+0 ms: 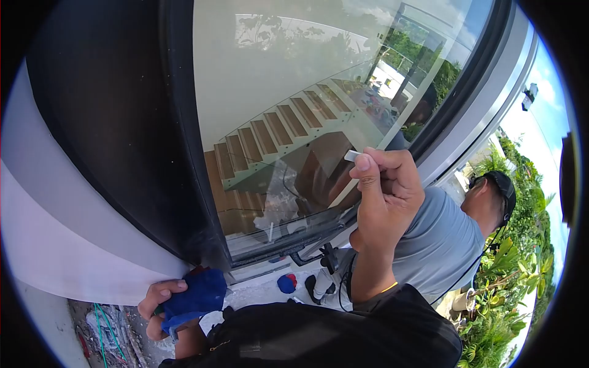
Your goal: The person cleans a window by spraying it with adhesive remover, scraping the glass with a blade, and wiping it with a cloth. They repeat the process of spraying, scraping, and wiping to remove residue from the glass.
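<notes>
My right hand (388,199) is raised in front of the window glass (288,80), thumb and forefinger pinched together. Between their tips sticks out a small flat pale piece (351,156) like a blade; its other end is hidden by the fingers. Low on the left, my left hand (161,303) grips a dark blue cloth (199,294), which hangs bunched in front of the fingers. The cloth is close to the lower left corner of the black window frame (224,245). A wooden-tread staircase (276,129) shows through the pane.
Just right of my raised arm, a person in a grey shirt (438,239) and dark cap faces away. A window handle (300,259) juts from the lower frame. A blue and red round object (286,283) lies on the white floor. Plants (497,294) fill the right side; rubble (113,334) lies bottom left.
</notes>
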{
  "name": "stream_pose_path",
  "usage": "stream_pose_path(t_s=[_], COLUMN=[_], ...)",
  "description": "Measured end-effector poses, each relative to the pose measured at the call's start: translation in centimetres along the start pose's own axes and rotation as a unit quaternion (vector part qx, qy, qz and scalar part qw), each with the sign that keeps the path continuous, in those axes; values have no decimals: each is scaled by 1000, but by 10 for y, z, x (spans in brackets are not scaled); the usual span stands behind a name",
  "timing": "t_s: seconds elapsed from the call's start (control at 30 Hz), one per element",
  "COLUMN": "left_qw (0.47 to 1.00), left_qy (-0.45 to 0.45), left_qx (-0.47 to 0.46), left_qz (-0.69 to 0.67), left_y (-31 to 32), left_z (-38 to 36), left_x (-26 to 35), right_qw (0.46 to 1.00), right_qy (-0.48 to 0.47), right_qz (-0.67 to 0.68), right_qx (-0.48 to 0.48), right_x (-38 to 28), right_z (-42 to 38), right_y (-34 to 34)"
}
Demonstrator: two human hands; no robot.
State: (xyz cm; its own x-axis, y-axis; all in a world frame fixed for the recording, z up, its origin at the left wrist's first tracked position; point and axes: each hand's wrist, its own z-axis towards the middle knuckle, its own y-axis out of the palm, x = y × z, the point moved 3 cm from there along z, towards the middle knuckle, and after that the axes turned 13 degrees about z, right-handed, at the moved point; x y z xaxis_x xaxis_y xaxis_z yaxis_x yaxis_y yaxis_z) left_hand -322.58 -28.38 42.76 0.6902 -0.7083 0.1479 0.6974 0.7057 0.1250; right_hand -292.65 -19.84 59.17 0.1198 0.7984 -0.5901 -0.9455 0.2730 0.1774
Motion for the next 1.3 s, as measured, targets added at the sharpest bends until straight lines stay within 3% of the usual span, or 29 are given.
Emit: stream_pose_path(t_s=[0.1,0.23,0.27,0.33,0.47,0.57,0.63,0.77,0.83,0.97,1.1,1.3], left_qw=[999,999,1000,997,999,999,998,998,998,999,998,997], left_qy=[2,-2,-10,-22,-47,-43,-47,-42,-36,-18,-9,-7], left_qx=[26,-32,1,56,6,10,30,43,37,24,28,50], left_qz=[19,-25,-1,47,-25,8,-3,14,27,41,49,61], left_y=[8,-1,2,6,1,2,5,4,3,4,1,6], left_z=[4,7,4,0,2,1,0,-5,-4,2,-1,-7], left_x=[4,0,1,2,3,5,4,0,2,4,2,-3], right_qw=[993,998,998,997,998,993,989,994,995,978,979,986], right_qy=[-22,-5,-24,-27,-7,21,-34,22,16,-82,-42,-65], right_qz=[-67,-59,-64,-72,-49,-80,-89,-54,-52,-86,-59,27], right_qx=[-98,-14,-14,-31,-42,-80,-111,-90,-82,-171,-191,-152], right_x=[-5,2,-3,-6,1,-4,-10,-3,-7,-28,-31,-19], right_z=[-6,6,2,2,8,-1,1,2,4,3,7,5], right_y=[10,-9,-4,-1,-6,5,14,4,9,44,38,10])
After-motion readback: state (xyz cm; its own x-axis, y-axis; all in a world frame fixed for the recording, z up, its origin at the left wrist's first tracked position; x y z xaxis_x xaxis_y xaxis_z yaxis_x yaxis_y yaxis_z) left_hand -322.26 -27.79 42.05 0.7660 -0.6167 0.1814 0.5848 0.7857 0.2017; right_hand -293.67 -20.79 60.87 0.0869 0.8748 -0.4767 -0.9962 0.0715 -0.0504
